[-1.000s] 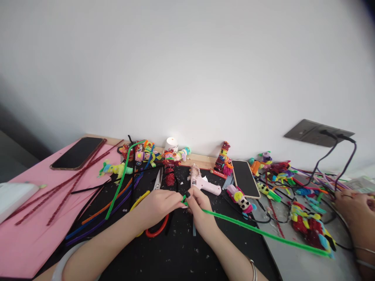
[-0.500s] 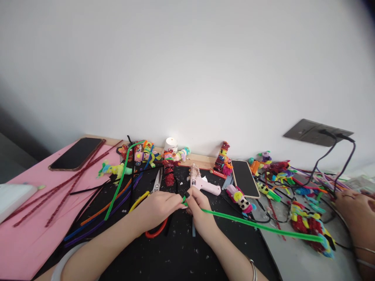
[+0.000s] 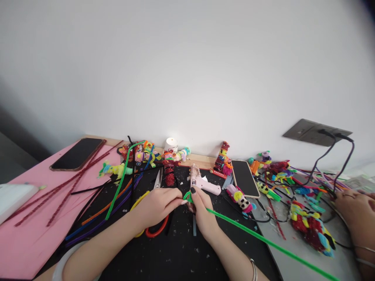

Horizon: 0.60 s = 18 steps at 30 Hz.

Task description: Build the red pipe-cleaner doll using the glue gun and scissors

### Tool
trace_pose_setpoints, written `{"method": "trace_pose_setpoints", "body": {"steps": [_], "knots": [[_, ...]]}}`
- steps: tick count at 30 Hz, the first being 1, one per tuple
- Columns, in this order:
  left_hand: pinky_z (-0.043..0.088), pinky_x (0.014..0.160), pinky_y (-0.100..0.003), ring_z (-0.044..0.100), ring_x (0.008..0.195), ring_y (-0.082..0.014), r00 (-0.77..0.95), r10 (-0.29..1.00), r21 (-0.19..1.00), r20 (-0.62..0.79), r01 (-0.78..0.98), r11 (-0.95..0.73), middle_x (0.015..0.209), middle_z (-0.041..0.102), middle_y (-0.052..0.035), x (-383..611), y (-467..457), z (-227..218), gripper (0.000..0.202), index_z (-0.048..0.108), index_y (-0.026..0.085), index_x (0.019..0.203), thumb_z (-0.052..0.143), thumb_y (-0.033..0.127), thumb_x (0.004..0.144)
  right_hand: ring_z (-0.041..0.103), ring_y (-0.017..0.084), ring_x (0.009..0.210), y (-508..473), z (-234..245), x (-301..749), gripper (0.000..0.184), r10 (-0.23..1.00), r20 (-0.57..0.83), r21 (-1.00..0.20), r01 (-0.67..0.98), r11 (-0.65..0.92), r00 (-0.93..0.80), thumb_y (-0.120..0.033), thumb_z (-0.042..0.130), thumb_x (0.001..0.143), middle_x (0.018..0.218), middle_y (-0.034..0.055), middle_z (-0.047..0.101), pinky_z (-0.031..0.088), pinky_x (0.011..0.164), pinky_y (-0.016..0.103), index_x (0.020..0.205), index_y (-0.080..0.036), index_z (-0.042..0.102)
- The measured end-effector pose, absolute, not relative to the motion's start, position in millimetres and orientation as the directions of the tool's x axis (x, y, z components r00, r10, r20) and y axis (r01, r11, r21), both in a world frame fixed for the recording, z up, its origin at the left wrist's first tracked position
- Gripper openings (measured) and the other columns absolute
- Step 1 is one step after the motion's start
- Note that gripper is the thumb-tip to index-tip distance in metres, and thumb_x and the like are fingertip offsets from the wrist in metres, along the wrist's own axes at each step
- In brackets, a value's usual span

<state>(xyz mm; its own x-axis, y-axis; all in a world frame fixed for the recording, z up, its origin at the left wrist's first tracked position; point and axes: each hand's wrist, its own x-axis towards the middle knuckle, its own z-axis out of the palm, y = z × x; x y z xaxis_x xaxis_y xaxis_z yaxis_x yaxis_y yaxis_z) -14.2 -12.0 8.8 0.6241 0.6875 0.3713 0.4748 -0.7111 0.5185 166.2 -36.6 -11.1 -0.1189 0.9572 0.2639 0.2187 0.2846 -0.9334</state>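
A green pipe cleaner [image 3: 263, 239] runs through my hands over the black mat [image 3: 187, 257]. Its near end is bent into a small loop between my fingertips, and the long tail slants to the lower right. My left hand [image 3: 161, 205] pinches one side of the loop. Thumb and fingers of my right hand [image 3: 203, 212] are closed on the other side. Just beyond my hands lies a pale pink glue gun [image 3: 206, 185]. Scissors [image 3: 158, 180] with red and yellow handles are partly under my left hand and forearm.
Several pipe-cleaner figures [image 3: 169, 173] line the wall side. Loose pipe cleaners [image 3: 117, 195] lie left, partly on a pink sheet [image 3: 32, 238]. Two phones [image 3: 77, 154] flank the mat. At right are another person's hands [image 3: 353, 208] and cords plugged into a wall socket [image 3: 316, 132].
The long tail of the green pipe cleaner has swung downward on the right. The loop at my fingertips shows more. Both hands keep their hold in nearly the same place.
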Motion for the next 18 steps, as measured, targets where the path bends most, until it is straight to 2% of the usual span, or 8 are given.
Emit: {"method": "trace_pose_setpoints", "body": {"steps": [4, 8, 12, 18], "knots": [[0.042, 0.065, -0.023, 0.059, 0.063, -0.0123, 0.609, 0.76, 0.702, 0.227, 0.439, -0.561, 0.066, 0.06, 0.0033, -12, -14, 16, 0.025, 0.052, 0.02, 0.083, 0.033, 0.028, 0.098, 0.047, 0.013, 0.047, -37, -8, 167, 0.026, 0.945, 0.278, -0.911, 0.264, 0.316, -0.171, -0.026, 0.045, 0.09, 0.055, 0.0014, 0.054, 0.031, 0.043, 0.034, 0.069, -0.029, 0.06], [0.042, 0.059, -0.022, 0.056, 0.053, -0.0106, 0.617, 0.778, 0.838, 0.119, 0.358, -0.412, 0.059, 0.055, 0.0054, -8, -16, 21, 0.027, 0.044, 0.021, 0.076, 0.03, 0.029, 0.098, 0.044, 0.013, 0.047, -40, -2, 164, 0.028, 0.94, 0.301, -0.897, 0.287, 0.335, -0.157, -0.026, 0.048, 0.089, 0.053, 0.0008, 0.052, 0.029, 0.043, 0.034, 0.064, -0.029, 0.06], [0.04, 0.054, -0.021, 0.052, 0.048, -0.0102, 0.561, 0.819, 0.884, 0.12, 0.315, -0.345, 0.054, 0.05, 0.0071, -5, -17, 20, 0.028, 0.041, 0.022, 0.073, 0.032, 0.032, 0.097, 0.043, 0.013, 0.05, -42, 7, 162, 0.028, 0.941, 0.272, -0.906, 0.277, 0.322, -0.203, -0.028, 0.05, 0.087, 0.053, 0.0002, 0.049, 0.029, 0.047, 0.033, 0.06, -0.027, 0.056], [0.039, 0.048, -0.021, 0.048, 0.043, -0.0099, 0.531, 0.843, 0.935, 0.089, 0.247, -0.254, 0.052, 0.048, 0.0078, -4, -19, 17, 0.029, 0.039, 0.022, 0.072, 0.032, 0.037, 0.097, 0.036, 0.012, 0.051, -41, 9, 160, 0.032, 0.946, 0.212, -0.93, 0.246, 0.272, -0.246, -0.031, 0.044, 0.089, 0.053, -0.0041, 0.038, 0.028, 0.051, 0.028, 0.058, -0.022, 0.041]]}}
